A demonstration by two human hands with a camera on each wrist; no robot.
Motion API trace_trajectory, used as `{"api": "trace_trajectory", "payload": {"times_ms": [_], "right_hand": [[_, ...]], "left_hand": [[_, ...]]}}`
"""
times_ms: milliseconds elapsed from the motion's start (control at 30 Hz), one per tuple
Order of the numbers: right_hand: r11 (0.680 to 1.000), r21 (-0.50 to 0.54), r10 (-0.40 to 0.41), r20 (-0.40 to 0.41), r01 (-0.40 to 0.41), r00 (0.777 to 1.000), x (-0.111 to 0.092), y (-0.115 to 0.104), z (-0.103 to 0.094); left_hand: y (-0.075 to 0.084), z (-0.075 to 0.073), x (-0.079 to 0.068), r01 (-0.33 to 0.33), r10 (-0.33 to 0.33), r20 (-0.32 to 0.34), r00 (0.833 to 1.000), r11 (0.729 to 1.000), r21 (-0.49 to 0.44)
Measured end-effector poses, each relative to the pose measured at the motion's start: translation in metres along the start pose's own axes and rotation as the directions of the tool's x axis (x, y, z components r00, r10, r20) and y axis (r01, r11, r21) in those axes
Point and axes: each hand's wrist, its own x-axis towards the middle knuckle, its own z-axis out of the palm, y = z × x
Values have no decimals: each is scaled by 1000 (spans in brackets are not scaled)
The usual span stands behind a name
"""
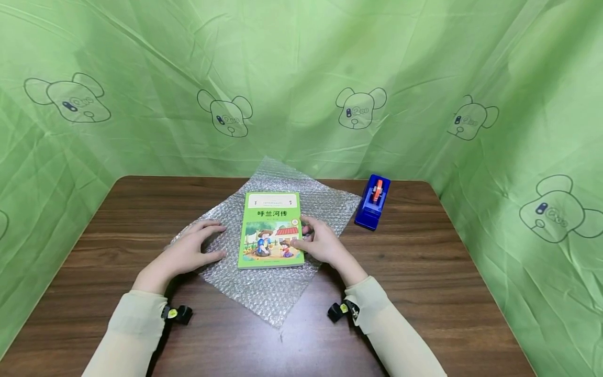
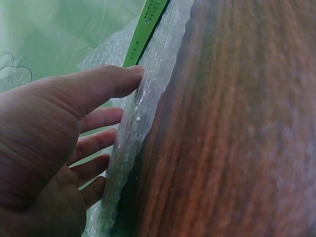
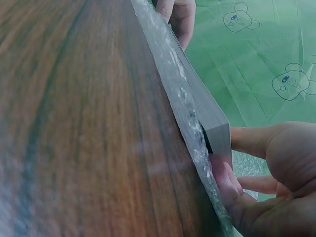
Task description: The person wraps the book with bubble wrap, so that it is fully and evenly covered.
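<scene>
A green paperback book [image 1: 270, 230] with an illustrated cover lies on a sheet of bubble wrap [image 1: 264, 293], turned cornerwise on the table. My right hand [image 1: 325, 243] grips the book's right edge, thumb over the cover. In the right wrist view, fingers curl in beneath the corner of the page block [image 3: 212, 113], where a gap shows above the wrap. To the left of the book, my left hand [image 1: 188, 251] holds nothing, its fingers spread over the wrap. The left wrist view shows its thumb near the green spine [image 2: 143, 34].
A blue tape dispenser [image 1: 372, 204] with an orange roll stands at the wrap's right corner. Brown wood-grain table [image 1: 414, 293] extends around the wrap. Green curtain [image 1: 301, 52] printed with cartoon heads hangs behind and on both sides.
</scene>
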Motion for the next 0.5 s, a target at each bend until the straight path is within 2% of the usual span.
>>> {"api": "trace_trajectory", "payload": {"times_ms": [500], "right_hand": [[1000, -3, -20, -8, 20, 1000, 1, 1, 0]], "left_hand": [[1, -2, 0, 5, -5, 15, 1000, 1000, -3]]}}
